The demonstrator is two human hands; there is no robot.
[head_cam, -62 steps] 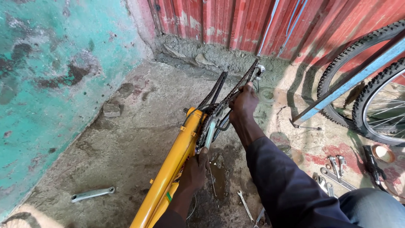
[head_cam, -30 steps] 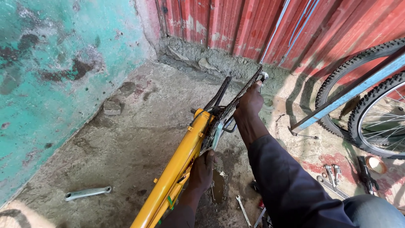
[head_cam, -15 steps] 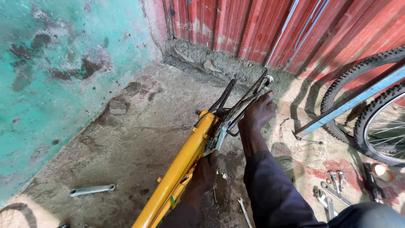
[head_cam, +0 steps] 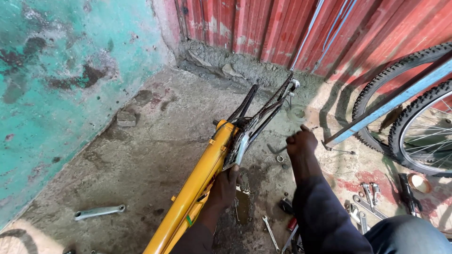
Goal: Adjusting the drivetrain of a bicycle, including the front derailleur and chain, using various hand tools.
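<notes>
The left hand (head_cam: 228, 182) grips the yellow bicycle frame (head_cam: 197, 188), which lies slanted on the concrete floor (head_cam: 141, 160). The right hand (head_cam: 301, 141), loosely curled and holding nothing, hovers just right of the frame's chain (head_cam: 273, 101), small wrenches (head_cam: 365, 204) near its forearm

A yellow bicycle frame (head_cam: 200, 188) lies slanted on the concrete, bottom end at seven o'clock. Its dark rear stays (head_cam: 263, 110) and chain (head_cam: 275, 96) point toward one o'clock.
</notes>
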